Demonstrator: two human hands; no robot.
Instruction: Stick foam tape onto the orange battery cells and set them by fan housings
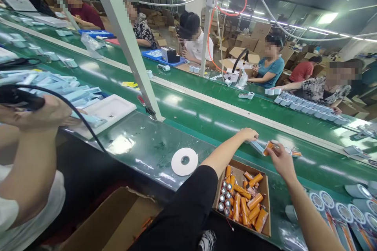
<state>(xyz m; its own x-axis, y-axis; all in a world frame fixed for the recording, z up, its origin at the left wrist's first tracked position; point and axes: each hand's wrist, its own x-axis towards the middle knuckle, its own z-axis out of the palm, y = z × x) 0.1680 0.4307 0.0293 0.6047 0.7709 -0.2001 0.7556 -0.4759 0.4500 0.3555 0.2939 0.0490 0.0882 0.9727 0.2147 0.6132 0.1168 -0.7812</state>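
My left hand reaches over the green conveyor, its fingers closed at the near end of a long light-blue plastic housing. My right hand pinches an orange-wrapped battery pack at the housing's other end. Whether the pack sits inside the housing or only touches it, I cannot tell. Just beyond my right fingers, another orange-and-white piece lies on the belt. Below my hands, a cardboard box holds many orange battery packs, some with wires showing.
A white tape roll lies on the bench. Light-blue round-headed units stand at the lower right. A co-worker's hand holds a black tool at the left, beside a white tray. A metal post rises from the bench. Several people sit across the conveyor.
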